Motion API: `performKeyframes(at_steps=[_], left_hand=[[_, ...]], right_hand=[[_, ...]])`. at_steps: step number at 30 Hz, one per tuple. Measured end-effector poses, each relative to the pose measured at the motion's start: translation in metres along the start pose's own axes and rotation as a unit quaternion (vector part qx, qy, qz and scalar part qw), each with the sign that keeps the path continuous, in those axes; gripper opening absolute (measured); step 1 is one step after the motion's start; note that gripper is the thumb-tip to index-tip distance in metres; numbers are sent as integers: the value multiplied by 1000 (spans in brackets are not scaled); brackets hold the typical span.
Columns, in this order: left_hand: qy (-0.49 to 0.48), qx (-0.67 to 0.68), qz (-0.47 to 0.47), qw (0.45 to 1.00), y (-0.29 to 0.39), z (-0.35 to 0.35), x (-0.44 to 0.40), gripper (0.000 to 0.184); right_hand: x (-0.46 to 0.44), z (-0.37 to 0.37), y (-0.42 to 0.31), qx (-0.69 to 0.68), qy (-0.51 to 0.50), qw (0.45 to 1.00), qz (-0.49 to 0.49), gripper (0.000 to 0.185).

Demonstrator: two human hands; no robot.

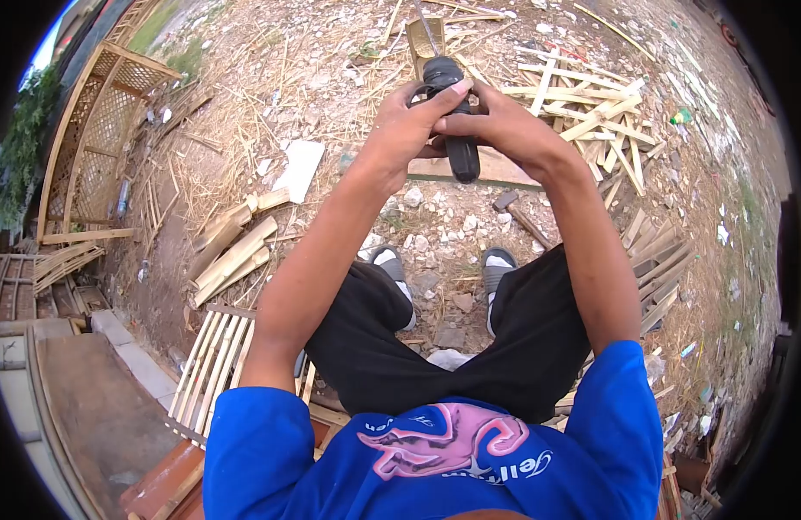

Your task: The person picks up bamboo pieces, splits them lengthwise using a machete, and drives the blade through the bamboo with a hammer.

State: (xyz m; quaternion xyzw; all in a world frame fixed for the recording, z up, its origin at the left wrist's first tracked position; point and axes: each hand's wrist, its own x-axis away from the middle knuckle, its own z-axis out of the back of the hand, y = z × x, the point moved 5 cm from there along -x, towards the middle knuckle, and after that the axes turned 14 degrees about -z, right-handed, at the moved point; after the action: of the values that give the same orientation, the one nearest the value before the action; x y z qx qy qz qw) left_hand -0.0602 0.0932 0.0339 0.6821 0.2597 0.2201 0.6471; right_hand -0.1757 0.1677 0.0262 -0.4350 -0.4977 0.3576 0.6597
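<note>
A black drill, with a long thin rod running forward from its front end, is held out in front of me over the ground. My left hand is closed around its left side, with the thumb across the top. From the other side my right hand grips the same body, its fingers meeting the left hand's. The undersides of both hands are hidden. Just past the drill's front stands a short bamboo piece, near the rod. Beneath the hands lies a wooden board.
A hammer lies near my right foot. Split bamboo strips are heaped at the front right, with more pieces at left. A slatted bamboo panel is beside my left leg. A lattice frame stands far left. Stones cover the ground.
</note>
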Motion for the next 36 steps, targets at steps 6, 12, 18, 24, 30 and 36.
performKeyframes(at_steps=[6,12,18,24,30,36], left_hand=[[21,3,-12,1000,-2,0,-6,59],[29,-31,-23,999,4,5,-10,54],[7,5,-45,999,8,-3,-22,48],[8,-27,-47,998,3,-12,-32,45],[21,-65,-48,996,3,-31,-22,44],[45,-46,-35,997,3,-31,-18,43]], right_hand=[[-2,49,-16,140,-47,988,-34,67],[-109,82,1,207,226,941,146,65],[-126,69,-12,169,355,878,272,28],[-118,89,2,128,367,893,226,26],[-115,91,11,205,404,845,285,26],[-115,88,16,210,346,891,204,43]])
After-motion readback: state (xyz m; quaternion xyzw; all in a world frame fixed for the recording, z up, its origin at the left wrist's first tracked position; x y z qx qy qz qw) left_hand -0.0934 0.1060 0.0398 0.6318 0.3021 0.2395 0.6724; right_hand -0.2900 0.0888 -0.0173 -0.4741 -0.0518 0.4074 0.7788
